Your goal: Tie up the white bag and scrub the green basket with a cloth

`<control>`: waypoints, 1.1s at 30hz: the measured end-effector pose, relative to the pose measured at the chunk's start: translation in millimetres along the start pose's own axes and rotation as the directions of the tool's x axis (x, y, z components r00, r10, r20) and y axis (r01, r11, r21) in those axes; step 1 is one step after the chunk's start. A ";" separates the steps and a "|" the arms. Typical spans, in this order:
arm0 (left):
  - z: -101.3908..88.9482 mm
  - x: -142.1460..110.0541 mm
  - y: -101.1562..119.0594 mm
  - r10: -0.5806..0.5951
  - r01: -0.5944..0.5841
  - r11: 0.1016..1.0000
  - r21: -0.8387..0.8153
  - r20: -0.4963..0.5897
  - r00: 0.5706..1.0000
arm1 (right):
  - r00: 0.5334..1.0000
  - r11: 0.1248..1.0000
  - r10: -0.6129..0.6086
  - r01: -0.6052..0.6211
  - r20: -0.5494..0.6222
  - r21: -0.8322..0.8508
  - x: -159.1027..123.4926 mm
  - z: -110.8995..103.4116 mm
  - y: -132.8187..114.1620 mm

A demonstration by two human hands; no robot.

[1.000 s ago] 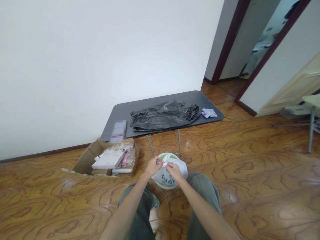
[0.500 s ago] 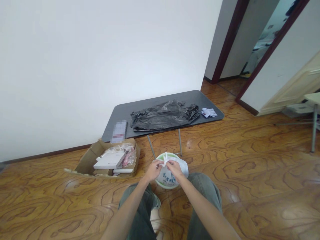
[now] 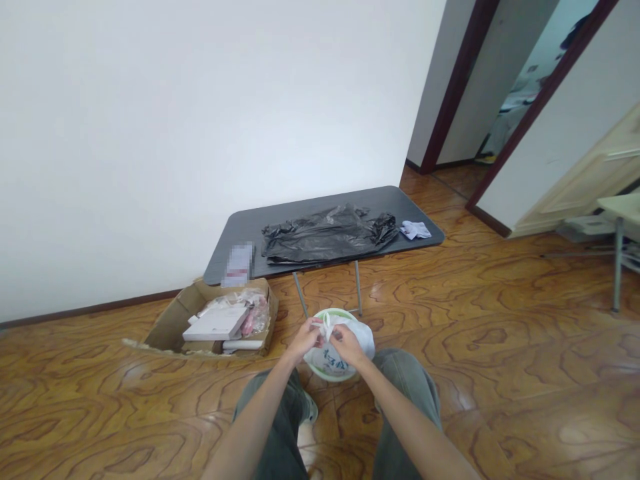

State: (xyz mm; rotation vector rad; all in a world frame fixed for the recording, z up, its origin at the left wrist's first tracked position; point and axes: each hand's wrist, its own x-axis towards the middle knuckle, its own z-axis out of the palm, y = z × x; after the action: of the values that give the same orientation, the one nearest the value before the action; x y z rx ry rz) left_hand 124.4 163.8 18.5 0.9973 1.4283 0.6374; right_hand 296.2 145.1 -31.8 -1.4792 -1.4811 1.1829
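Note:
A white plastic bag (image 3: 361,337) with blue-green print sits in a small light-green bin (image 3: 334,373) on the floor between my knees. My left hand (image 3: 306,336) pinches the bag's top on the left. My right hand (image 3: 345,343) grips the gathered top on the right. Both hands are closed and nearly touch above the bin. A twisted tail of plastic sticks up between them.
A low black table (image 3: 250,227) against the white wall carries a crumpled black bag (image 3: 325,235), a white cloth (image 3: 416,230) and a small pack (image 3: 239,263). An open cardboard box (image 3: 173,323) with white boxes lies on the left. A doorway opens at the right.
My hands have drawn closer together over the bag's top and the plastic tail now stands up between them. The view has shifted slightly.

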 end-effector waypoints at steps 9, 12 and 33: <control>-4.5 6.5 -2.3 -0.054 0.054 0.998 -0.009 0.049 0.997 | 1.000 0.998 -0.025 0.025 0.003 0.055 -0.1 -2.6 8.0; -12.0 6.2 -7.1 -0.074 0.075 0.997 -0.012 0.047 0.996 | 0.999 0.999 -0.034 0.034 -0.009 0.039 0.1 -2.6 12.9; -4.4 11.2 5.6 0.235 -0.260 0.664 0.701 0.134 0.963 | 0.991 0.879 -0.039 0.093 0.125 -0.468 -2.3 -16.3 -10.9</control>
State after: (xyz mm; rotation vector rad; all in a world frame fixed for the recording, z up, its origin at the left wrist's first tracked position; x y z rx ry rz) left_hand 122.3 176.8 18.2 1.8418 1.5526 0.2257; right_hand 308.2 145.5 -16.1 -1.6781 -1.9864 0.9090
